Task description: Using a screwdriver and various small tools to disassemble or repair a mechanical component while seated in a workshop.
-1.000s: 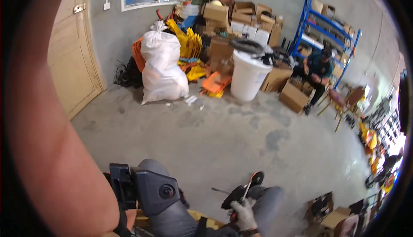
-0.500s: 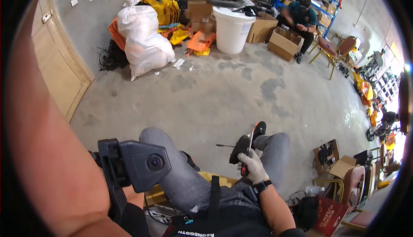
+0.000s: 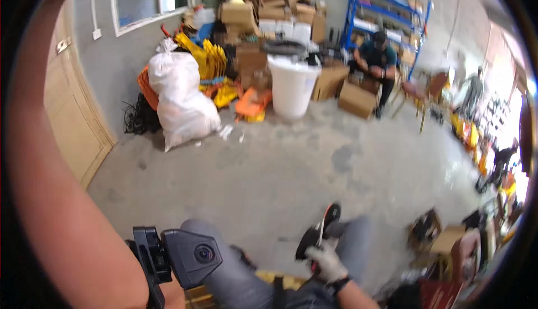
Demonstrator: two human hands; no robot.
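Observation:
My right hand (image 3: 328, 261), in a pale work glove, is closed around a screwdriver (image 3: 321, 231) whose shaft points up and away; a bit of red handle shows under the fingers. Against the same hand sits a dark, rounded part (image 3: 306, 243) with a thin rod or lead sticking out to its left; its kind is too blurred to tell. Both are above my right knee. Bare and raised, my left arm (image 3: 73, 208) runs up the left edge, and its hand is out of the picture. A black camera unit (image 3: 193, 256) sits beside that arm.
Ahead stand a stuffed white sack (image 3: 182, 101), a white bin (image 3: 292, 90) with a tyre on top, and piled cartons. A seated person (image 3: 376, 59) works by an open box (image 3: 358, 99) near blue shelving (image 3: 386, 9). Boxes and chairs line the right; a door (image 3: 78, 107) is left.
My view has tilted up, so the room, my legs and my right hand sit lower in the picture. The right hand keeps its hold on the screwdriver and dark part.

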